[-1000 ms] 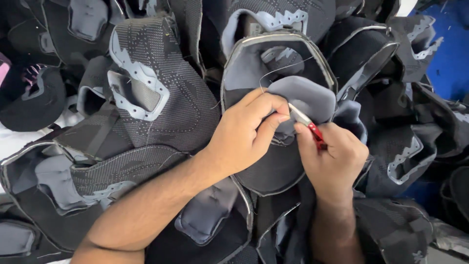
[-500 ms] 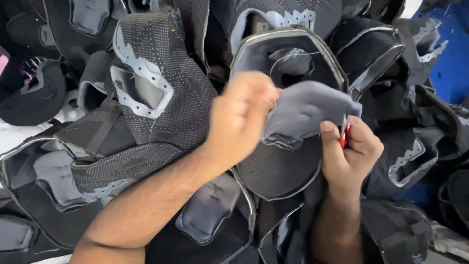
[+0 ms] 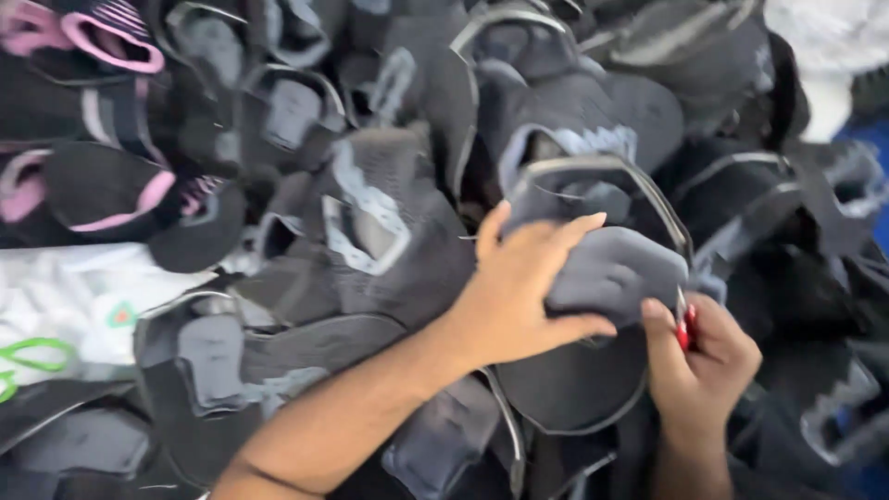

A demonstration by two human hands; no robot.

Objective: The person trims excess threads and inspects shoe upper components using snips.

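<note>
1. I take the grey padded tongue (image 3: 616, 268) of the black shoe upper (image 3: 579, 384) as my landmark; it sits right of centre on top of the heap.
2. My left hand (image 3: 528, 287) lies over the tongue's left side, fingers spread across the top and thumb curled underneath, so the hand is closed on the padding and folds it back.
3. My right hand (image 3: 699, 356) sits just below and right of the tongue, closed in a fist around a small red-handled snipper (image 3: 683, 329), whose metal tip touches the tongue's right edge.
4. The picture is blurred, so I cannot tell whether the blades are apart or what exactly they meet.
5. To work this well, I judge the left hand should keep the padding taut and turned toward the camera, with its thumb away from the blade.
6. The tip should take only loose thread at the edge, not the fabric.
7. Left of the tongue lies a black knit upper with grey trim (image 3: 370, 231); far up-left are pink-edged uppers (image 3: 102, 42); far left below those, a white sheet (image 3: 65, 315).
</note>
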